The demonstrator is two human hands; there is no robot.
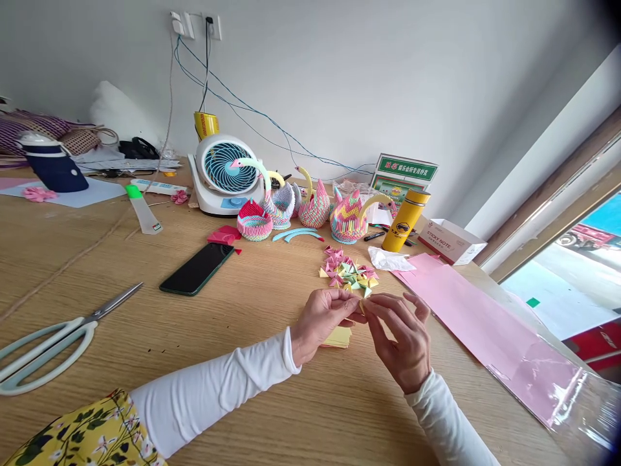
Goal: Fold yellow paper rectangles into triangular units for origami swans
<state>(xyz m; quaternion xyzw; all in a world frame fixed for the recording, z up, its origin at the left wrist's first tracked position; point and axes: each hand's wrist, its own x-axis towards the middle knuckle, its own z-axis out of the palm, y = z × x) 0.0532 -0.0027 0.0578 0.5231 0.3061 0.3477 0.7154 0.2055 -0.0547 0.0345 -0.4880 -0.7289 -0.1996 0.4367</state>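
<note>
My left hand (pixel 324 320) and my right hand (pixel 403 340) meet over the wooden table (pixel 272 401), fingers pinched together on a small yellow folded paper piece (pixel 361 306). Under my left hand lies a stack of pale yellow paper slips (pixel 339 338). Just beyond my fingers sits a pile of small folded paper triangles (pixel 347 270) in pink, yellow and green. Both arms wear white sleeves.
Several paper swans (pixel 286 206) stand before a small fan (pixel 223 171). A black phone (pixel 197 268) and large scissors (pixel 51 343) lie at left. A yellow bottle (pixel 405 220), sticky note box (pixel 451 241), crumpled tissue (pixel 389 260) and pink sheets in plastic (pixel 490 330) are at right.
</note>
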